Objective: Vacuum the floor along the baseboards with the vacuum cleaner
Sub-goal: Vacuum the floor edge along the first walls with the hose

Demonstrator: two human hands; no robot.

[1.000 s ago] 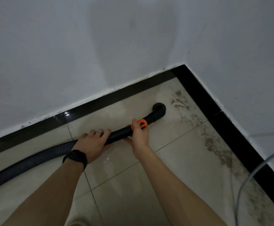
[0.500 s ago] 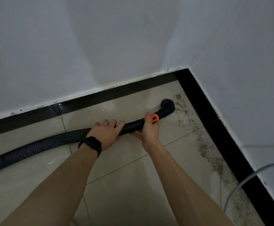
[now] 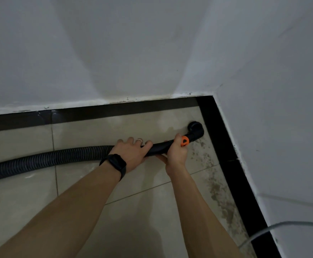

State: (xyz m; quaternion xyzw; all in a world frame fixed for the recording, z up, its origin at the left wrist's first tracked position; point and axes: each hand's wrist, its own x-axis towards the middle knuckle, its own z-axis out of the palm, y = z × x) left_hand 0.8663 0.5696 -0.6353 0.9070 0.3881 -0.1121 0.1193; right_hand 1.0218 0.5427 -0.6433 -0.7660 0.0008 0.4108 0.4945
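Beige floor tiles (image 3: 88, 211) meet a glossy black baseboard (image 3: 231, 164) in a white-walled corner. Here the left hand (image 3: 131, 155) curls over the ribbed black vacuum hose (image 3: 49, 158), and the right hand (image 3: 176, 151) grips its rigid end beside an orange slider (image 3: 185, 141). The black elbow nozzle (image 3: 195, 128) rests on tile just beside the right-hand baseboard. Brown grit (image 3: 215, 187) lines that edge, so, I judge, drawing the nozzle slowly along it, mouth flat, works best.
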